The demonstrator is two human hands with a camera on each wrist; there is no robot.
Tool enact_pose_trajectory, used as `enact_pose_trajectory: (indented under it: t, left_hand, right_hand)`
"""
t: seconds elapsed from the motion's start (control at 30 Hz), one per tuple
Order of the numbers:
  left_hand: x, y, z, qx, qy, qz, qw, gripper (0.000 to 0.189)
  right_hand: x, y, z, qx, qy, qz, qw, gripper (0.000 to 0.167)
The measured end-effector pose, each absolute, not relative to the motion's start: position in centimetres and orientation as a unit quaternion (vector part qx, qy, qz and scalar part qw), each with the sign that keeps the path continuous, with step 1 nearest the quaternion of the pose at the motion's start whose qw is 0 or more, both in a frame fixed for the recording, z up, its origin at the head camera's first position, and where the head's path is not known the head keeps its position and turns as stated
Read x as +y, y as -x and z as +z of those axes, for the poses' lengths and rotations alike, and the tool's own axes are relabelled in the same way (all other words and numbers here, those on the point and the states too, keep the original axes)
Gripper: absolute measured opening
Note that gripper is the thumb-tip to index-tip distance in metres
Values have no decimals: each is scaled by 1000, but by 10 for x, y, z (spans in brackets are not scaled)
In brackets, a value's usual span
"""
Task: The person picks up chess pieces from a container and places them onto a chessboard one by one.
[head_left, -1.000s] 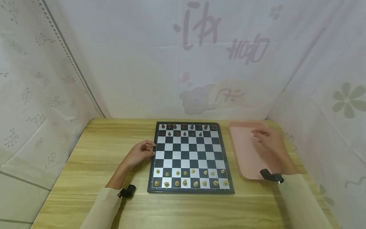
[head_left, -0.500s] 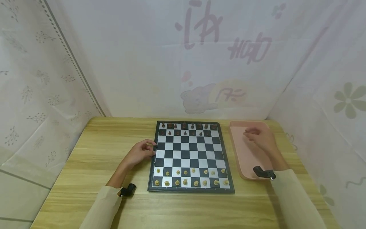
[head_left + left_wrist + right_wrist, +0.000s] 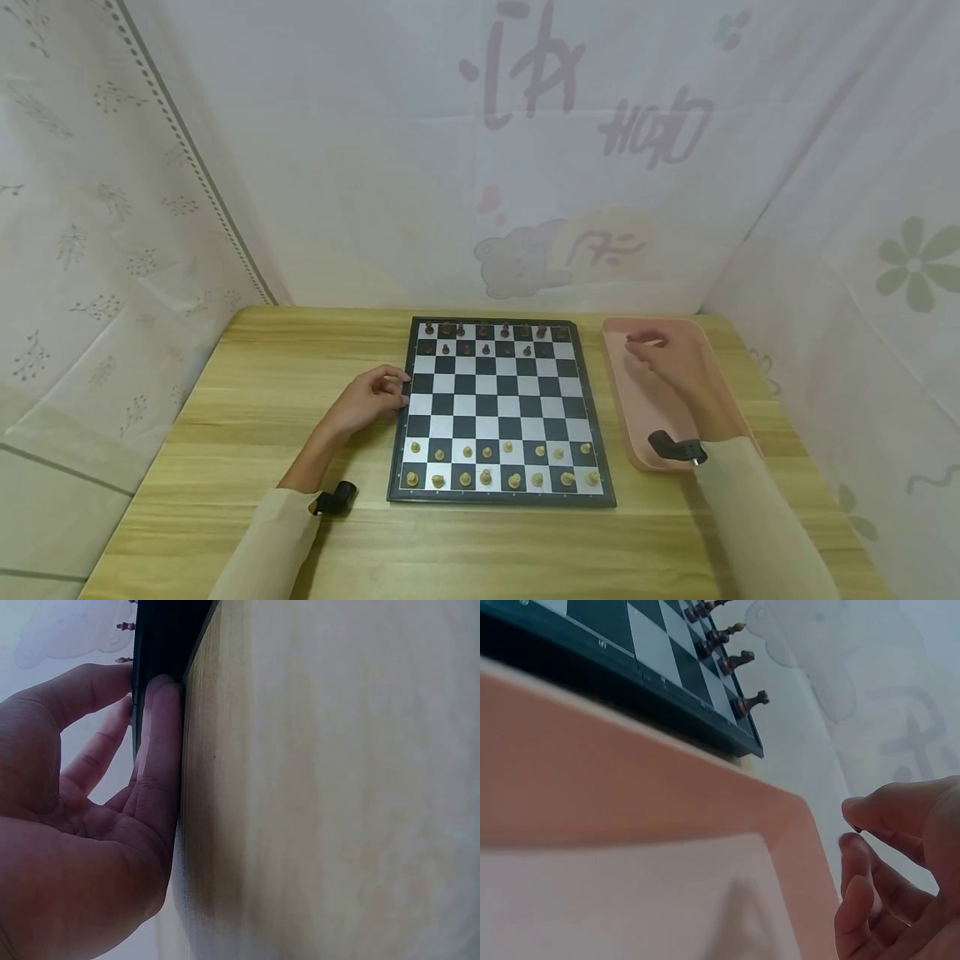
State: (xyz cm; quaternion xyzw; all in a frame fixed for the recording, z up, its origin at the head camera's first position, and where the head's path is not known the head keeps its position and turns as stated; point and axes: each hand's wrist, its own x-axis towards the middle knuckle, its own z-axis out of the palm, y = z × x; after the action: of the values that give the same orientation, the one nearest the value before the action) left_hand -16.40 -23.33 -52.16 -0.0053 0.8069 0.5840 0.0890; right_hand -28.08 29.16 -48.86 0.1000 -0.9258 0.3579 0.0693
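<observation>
A black-and-white chessboard lies on the table, with red-brown pieces along its far rows and cream pieces along its near rows. My left hand rests at the board's left side; in the left wrist view its fingertips touch the dark board edge. Over the pink tray, right of the board, my right hand pinches a small dark chess piece between thumb and forefinger. The fingertips hide nearly all of that piece, so its exact kind does not show.
The tray's raised wall stands close beside the board's right edge. Wooden table surface extends in front of the board and to its left. A printed cloth hangs behind the table and on both sides.
My right hand has moved left across the tray toward the board, fingertips still together. The left hand stays at the board's edge, and the pieces on the board look the same.
</observation>
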Motion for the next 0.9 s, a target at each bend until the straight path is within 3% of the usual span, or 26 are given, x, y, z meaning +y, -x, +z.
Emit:
enact_pose_trajectory:
  t: [0.13,0.4,0.9]
  left_hand:
    - [-233,164,-522,807,6,583,87,34]
    - [-233,164,-523,810,6,579,89,34]
    - [-233,164,-522,805,7,586,90,35]
  right_hand:
    - [282,283,-489,-921,-100,370,75,26]
    - [267,287,-492,-902,-61,426,29,40]
    - [239,292,-488,-885,-88,457,32,23]
